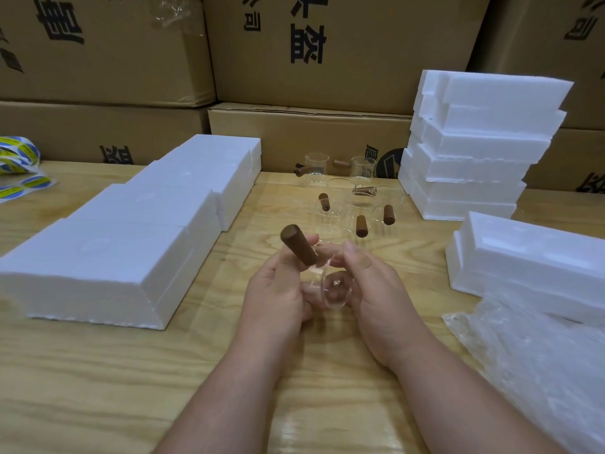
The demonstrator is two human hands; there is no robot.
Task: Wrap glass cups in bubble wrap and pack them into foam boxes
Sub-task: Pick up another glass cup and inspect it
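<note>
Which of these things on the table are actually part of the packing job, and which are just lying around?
Part of the job:
glass cup held by left hand and right hand
waiting cups
foam boxes
bubble wrap

Lying about:
sticker roll
cardboard cartons

Big brown cardboard cartons (pixel 343 54) stacked behind the light wooden table (pixel 98 371), yellow-and-blue sticker roll (pixel 18 154) far left.
</note>
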